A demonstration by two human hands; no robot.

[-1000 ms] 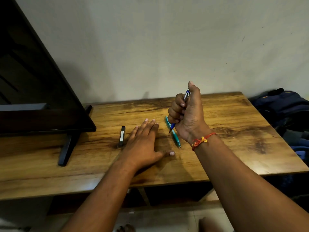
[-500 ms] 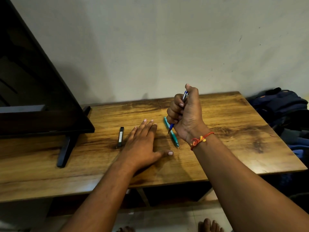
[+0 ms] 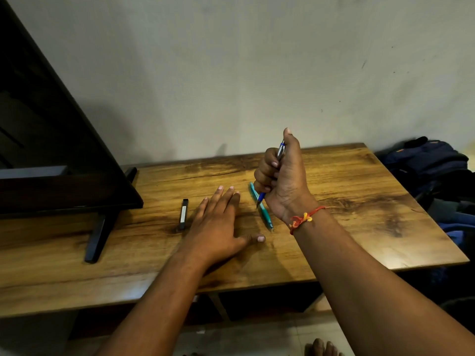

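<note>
Right hand [image 3: 282, 181] fisted round blue pen [image 3: 280, 151], tip down, just above teal pen [image 3: 266, 214] on table [image 3: 359, 196] — left hand [image 3: 218, 222] flat on the wood, fingers straight, at its 8 o'clock.

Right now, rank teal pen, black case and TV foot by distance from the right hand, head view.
1. teal pen, just under the right hand
2. black case, beyond the left hand
3. TV foot, far left
</note>
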